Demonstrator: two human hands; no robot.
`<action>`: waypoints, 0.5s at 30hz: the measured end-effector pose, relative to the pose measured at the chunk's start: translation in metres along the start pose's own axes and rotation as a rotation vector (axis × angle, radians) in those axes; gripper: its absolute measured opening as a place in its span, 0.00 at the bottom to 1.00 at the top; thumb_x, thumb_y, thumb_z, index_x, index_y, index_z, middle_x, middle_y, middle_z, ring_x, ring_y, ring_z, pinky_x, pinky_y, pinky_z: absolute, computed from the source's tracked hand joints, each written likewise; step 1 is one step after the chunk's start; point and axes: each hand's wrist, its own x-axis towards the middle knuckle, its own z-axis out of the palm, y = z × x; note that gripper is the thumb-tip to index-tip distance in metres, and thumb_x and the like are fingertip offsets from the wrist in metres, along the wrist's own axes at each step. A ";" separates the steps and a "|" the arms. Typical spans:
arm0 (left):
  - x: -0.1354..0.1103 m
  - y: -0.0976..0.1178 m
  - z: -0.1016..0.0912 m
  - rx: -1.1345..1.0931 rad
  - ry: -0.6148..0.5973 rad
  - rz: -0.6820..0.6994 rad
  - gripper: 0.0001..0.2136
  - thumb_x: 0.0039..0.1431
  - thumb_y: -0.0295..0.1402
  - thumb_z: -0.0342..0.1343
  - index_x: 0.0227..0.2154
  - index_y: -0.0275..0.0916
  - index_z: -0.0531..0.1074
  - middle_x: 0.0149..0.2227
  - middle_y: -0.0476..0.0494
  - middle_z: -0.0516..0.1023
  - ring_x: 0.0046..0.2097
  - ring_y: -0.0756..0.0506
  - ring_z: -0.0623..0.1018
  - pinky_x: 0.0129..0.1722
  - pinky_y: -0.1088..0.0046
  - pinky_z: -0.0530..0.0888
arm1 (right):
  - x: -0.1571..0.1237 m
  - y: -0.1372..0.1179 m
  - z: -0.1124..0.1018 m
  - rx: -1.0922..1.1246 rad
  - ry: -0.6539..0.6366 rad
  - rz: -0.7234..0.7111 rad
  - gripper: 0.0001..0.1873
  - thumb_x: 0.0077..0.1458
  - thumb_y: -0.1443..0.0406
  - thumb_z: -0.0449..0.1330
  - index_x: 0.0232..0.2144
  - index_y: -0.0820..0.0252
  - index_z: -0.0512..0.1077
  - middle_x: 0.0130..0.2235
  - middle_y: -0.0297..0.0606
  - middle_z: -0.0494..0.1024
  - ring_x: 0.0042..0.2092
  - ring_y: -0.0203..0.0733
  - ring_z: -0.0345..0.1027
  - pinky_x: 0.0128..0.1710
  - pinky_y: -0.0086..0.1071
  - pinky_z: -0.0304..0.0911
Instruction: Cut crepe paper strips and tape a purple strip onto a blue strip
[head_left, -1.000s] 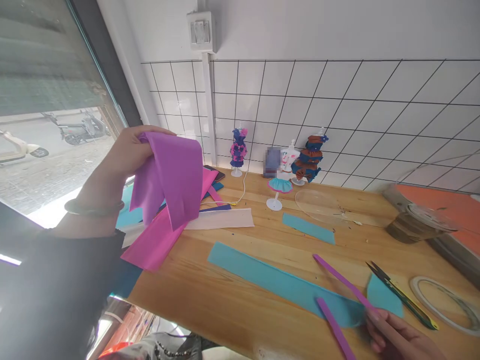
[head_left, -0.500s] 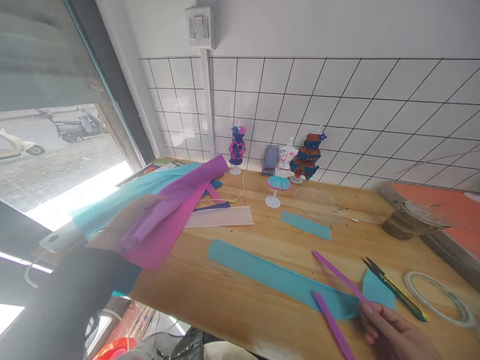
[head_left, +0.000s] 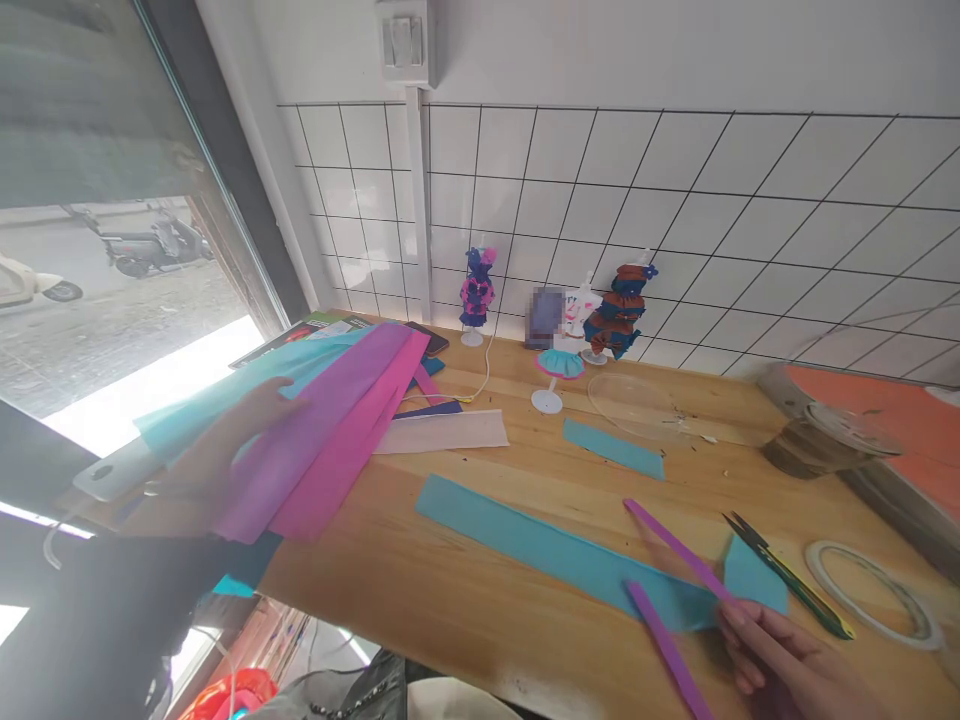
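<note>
My left hand [head_left: 225, 430], slightly blurred, lies at the left edge of a purple fabric sheet [head_left: 322, 410], its visible fingers stretched out. Under the purple sheet spreads a pink sheet [head_left: 352, 440], and a light turquoise sheet [head_left: 262, 375] lies behind them. At the lower right my right hand [head_left: 787, 650] pinches the near end of a narrow purple strip [head_left: 671, 545]. A second purple strip [head_left: 667, 650] lies beside that hand. Beneath the held strip a long turquoise fabric strip [head_left: 525, 530] runs across the wooden table [head_left: 420, 590].
Thread snips [head_left: 795, 580] lie on a turquoise scrap [head_left: 750, 575], left of a roll of white tape [head_left: 874, 595]. Small dressed stands, including one with a turquoise skirt [head_left: 561, 364], line the tiled wall. A lidded cup [head_left: 821, 440] stands right; a pale strip [head_left: 450, 431] lies mid-left.
The raised, folded purple sheet has come down and spread over the pink one, uncovering a dark flat object behind. My left hand has shifted slightly left. My right hand stays in place.
</note>
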 end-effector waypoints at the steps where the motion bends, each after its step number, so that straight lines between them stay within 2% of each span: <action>1: -0.002 0.005 0.002 0.080 0.106 0.069 0.32 0.51 0.48 0.51 0.53 0.28 0.56 0.52 0.32 0.65 0.49 0.35 0.67 0.45 0.56 0.66 | -0.001 -0.003 0.001 0.012 -0.006 0.001 0.20 0.48 0.49 0.55 0.18 0.58 0.65 0.17 0.29 0.61 0.21 0.32 0.54 0.23 0.26 0.57; 3: -0.012 0.021 0.011 0.166 0.256 0.288 0.27 0.55 0.45 0.48 0.52 0.31 0.59 0.52 0.35 0.65 0.52 0.35 0.65 0.49 0.54 0.61 | -0.004 -0.011 0.000 0.015 -0.001 0.007 0.19 0.47 0.49 0.55 0.20 0.57 0.66 0.16 0.28 0.59 0.19 0.31 0.51 0.20 0.26 0.54; 4: -0.019 0.032 0.018 0.152 0.286 0.390 0.24 0.57 0.45 0.45 0.51 0.34 0.61 0.52 0.38 0.66 0.52 0.37 0.65 0.50 0.56 0.61 | -0.005 -0.016 0.000 0.003 0.009 0.008 0.18 0.46 0.49 0.56 0.21 0.57 0.67 0.16 0.28 0.59 0.18 0.31 0.50 0.18 0.26 0.53; 5: -0.026 0.043 0.028 0.121 0.266 0.471 0.22 0.57 0.45 0.45 0.49 0.36 0.63 0.50 0.39 0.68 0.50 0.39 0.67 0.50 0.60 0.62 | -0.007 -0.022 -0.001 -0.022 0.021 0.007 0.18 0.46 0.48 0.56 0.22 0.56 0.68 0.17 0.28 0.60 0.17 0.32 0.50 0.17 0.26 0.52; 8: -0.049 0.076 0.066 0.107 0.002 0.791 0.20 0.56 0.48 0.45 0.46 0.41 0.67 0.46 0.43 0.71 0.48 0.41 0.68 0.48 0.64 0.63 | -0.013 -0.037 -0.004 -0.121 0.039 -0.039 0.17 0.44 0.48 0.57 0.24 0.55 0.69 0.19 0.31 0.65 0.20 0.34 0.55 0.17 0.27 0.54; 10: -0.063 0.092 0.091 0.108 -0.158 0.949 0.20 0.56 0.47 0.45 0.46 0.42 0.67 0.45 0.43 0.70 0.49 0.41 0.67 0.47 0.66 0.63 | -0.017 -0.044 -0.004 -0.208 0.039 -0.105 0.16 0.44 0.49 0.57 0.25 0.55 0.69 0.24 0.33 0.69 0.25 0.36 0.60 0.22 0.27 0.58; 13: -0.075 0.107 0.117 0.110 -0.350 1.039 0.19 0.52 0.47 0.50 0.43 0.43 0.68 0.43 0.43 0.69 0.45 0.42 0.68 0.42 0.68 0.65 | -0.019 -0.046 -0.001 -0.397 0.008 -0.175 0.15 0.47 0.52 0.55 0.24 0.57 0.68 0.25 0.33 0.70 0.28 0.38 0.62 0.27 0.28 0.59; 15: -0.078 0.113 0.125 0.114 -0.410 0.992 0.16 0.51 0.46 0.51 0.39 0.42 0.69 0.40 0.43 0.69 0.42 0.43 0.69 0.38 0.69 0.66 | -0.017 -0.043 0.000 -0.495 -0.032 -0.215 0.13 0.49 0.54 0.52 0.25 0.57 0.68 0.26 0.33 0.71 0.29 0.39 0.63 0.29 0.29 0.60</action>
